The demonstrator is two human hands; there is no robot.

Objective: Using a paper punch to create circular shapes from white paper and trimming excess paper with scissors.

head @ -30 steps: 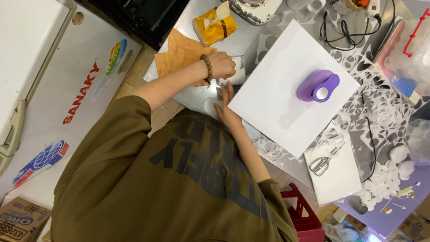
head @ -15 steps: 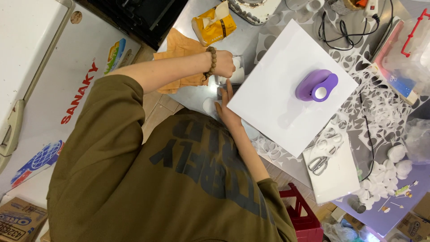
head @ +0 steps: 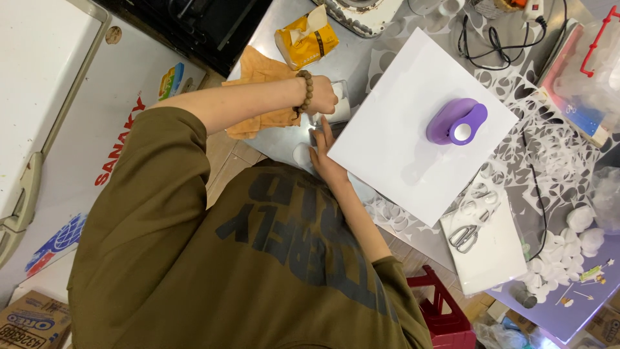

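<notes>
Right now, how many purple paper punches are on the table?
1: the purple paper punch sits on the white sheet, right of both hands; clutter may hide others.

A yellow packet (head: 309, 40), soft and torn open at the top, lies on the grey table near the upper edge. A white chest (head: 97, 123) at the left carries red lettering and two stickers: a small one (head: 169, 80) in green, blue and yellow, and a bigger one (head: 55, 242) in blue and red lower down. A brown cardboard box (head: 29, 322) with a blue label stands in the bottom left corner.
</notes>
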